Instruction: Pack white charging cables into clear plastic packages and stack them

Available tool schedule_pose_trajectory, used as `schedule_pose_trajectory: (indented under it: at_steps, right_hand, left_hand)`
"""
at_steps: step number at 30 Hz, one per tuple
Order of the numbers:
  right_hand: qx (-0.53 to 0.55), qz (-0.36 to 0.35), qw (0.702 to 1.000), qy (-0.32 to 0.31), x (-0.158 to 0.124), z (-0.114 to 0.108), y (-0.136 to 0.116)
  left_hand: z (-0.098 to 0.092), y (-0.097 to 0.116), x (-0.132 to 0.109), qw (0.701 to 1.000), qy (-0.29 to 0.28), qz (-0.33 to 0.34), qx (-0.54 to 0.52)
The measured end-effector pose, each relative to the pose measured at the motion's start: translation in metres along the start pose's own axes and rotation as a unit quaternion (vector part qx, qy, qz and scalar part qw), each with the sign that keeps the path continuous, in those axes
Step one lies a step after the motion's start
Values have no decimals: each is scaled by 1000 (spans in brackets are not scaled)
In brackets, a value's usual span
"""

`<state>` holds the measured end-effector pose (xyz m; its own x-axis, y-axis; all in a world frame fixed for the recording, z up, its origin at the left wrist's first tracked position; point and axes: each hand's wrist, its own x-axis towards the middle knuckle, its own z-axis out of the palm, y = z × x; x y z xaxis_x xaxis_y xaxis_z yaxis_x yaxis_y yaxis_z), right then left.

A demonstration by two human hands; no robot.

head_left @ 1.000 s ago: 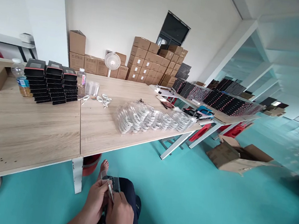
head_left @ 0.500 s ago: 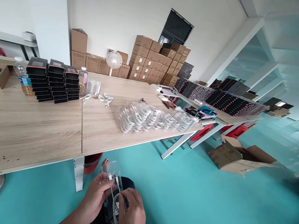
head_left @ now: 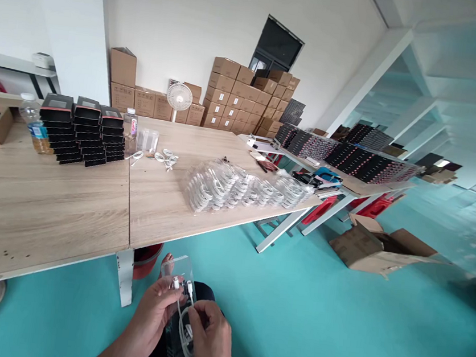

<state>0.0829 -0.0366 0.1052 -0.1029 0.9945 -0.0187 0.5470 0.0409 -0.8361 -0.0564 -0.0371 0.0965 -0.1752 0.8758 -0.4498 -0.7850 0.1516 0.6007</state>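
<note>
Over my lap, my left hand (head_left: 151, 315) is closed round the side of a clear plastic tray (head_left: 182, 265), its thumb on top close to one plug. A coiled white charging cable (head_left: 188, 353) lies along the tray. Both of the cable's plugs point toward the tray's far end. With thumb and forefinger together, my right hand (head_left: 214, 339) pinches the cable at the right side of the coil. The curled fingers hide part of the coil and the tray's right edge.
Bagged white cables (head_left: 237, 187) lie along the front of the wooden table (head_left: 164, 224). Stacks of black boxes (head_left: 86, 132), bottles and loose cables stand farther left. An open carton (head_left: 378, 246) sits on the floor at right. A red bucket (head_left: 146, 262) is under the table.
My right fingers have shifted slightly along the cable, and the plug near them shows more plainly. My left hand keeps its hold on the tray. The view has moved a little.
</note>
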Motion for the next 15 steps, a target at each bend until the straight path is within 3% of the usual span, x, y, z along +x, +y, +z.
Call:
schedule_pose_trajectory:
  at_steps: [8,15]
  right_hand:
    - [157,42,983,-91,3,-6,-6]
    - [148,77,986,-25,7,1,-5]
  left_hand:
    - [-1,0,-6,998,-56,-11,13]
    - [-1,-8,-8,999,-48,-5,22]
